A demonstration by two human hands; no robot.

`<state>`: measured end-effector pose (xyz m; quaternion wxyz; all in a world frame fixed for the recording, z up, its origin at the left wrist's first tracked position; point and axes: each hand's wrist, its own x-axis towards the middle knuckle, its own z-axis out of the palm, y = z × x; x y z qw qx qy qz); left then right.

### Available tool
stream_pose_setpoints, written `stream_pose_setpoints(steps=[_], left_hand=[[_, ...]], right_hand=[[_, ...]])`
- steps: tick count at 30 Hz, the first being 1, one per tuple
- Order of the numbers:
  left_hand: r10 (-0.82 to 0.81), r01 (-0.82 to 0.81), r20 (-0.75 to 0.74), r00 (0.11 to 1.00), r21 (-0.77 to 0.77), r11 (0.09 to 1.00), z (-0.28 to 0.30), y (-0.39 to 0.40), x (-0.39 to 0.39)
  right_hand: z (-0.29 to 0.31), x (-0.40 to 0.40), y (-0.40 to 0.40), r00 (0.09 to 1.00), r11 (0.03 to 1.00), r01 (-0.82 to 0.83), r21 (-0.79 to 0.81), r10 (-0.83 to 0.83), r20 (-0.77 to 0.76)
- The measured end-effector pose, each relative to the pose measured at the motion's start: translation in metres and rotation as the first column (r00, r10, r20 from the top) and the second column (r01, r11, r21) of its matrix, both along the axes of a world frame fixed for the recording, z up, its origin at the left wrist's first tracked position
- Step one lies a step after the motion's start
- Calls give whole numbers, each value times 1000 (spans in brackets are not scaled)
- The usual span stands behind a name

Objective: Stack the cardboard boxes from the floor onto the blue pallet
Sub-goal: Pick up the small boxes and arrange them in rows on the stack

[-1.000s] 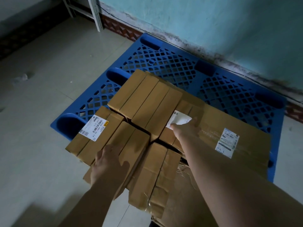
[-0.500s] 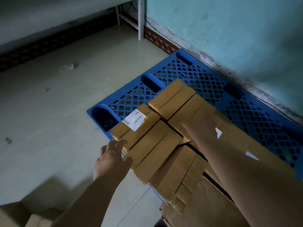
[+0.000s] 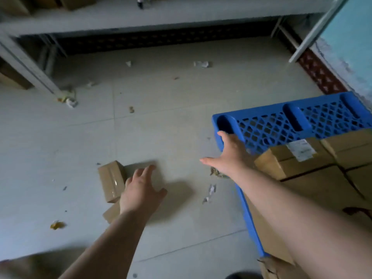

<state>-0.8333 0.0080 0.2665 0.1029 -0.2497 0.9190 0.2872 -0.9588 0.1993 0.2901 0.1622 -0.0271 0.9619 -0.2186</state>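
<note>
The blue pallet lies at the right with several cardboard boxes stacked on its near part. On the floor to the left lie two small cardboard boxes: one taped box lying lengthwise, and another partly hidden under my left wrist. My left hand hovers with fingers spread just right of the taped box, holding nothing. My right hand is stretched out flat in front of the pallet's near-left corner, empty.
A grey metal shelf rack runs along the back and left, with boxes under it. Paper scraps and debris litter the tiled floor. A teal wall stands behind the pallet. Torn cardboard lies at the bottom right.
My view has swung left from the pallet stack to the floor. Both hands have left the stacked boxes; the left now reaches over the floor boxes and the right is off the stack.
</note>
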Motion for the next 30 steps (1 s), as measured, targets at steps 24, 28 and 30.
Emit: stream_pose_setpoints(steps=[24, 28, 30], left_hand=[[318, -316, 63, 946, -33, 948, -216, -222, 134], [330, -330, -14, 944, -21, 944, -263, -218, 99], [329, -330, -24, 944, -18, 944, -286, -212, 88]], right_hand=[[-258, 121, -267, 451, 263, -865, 426, 780, 434], [-313, 110, -255, 290, 13, -867, 498, 827, 482], [-335, 109, -252, 246, -7, -879, 478, 851, 464]])
